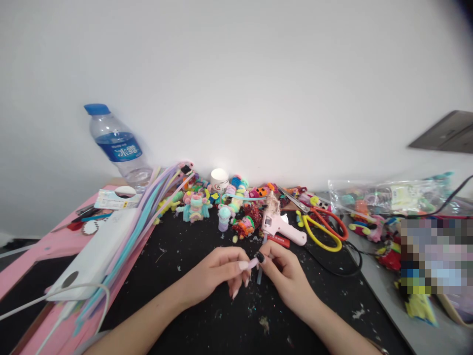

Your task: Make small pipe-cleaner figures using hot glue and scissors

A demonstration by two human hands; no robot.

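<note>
Both hands meet over the black table mat [207, 315]. My left hand [229, 268] is closed, with thumb and index finger pinching one end of a short pale lilac strip [253, 263]. At the other end of this strip, the closed fingers of my right hand [277, 264] grip it beside a small black piece [260, 257]. Just behind my right hand lies a pink glue gun [283, 228], its clear glue stick pointing toward me.
Colourful fuzzy figures [195, 206] line the wall, with a white paper roll [219, 180] among them. Scissors [321, 231] lie right of the glue gun. Pastel stems [138, 224], a white power bank [94, 256] and a bottle [118, 143] are at left. A plastic bag [388, 197] is at right.
</note>
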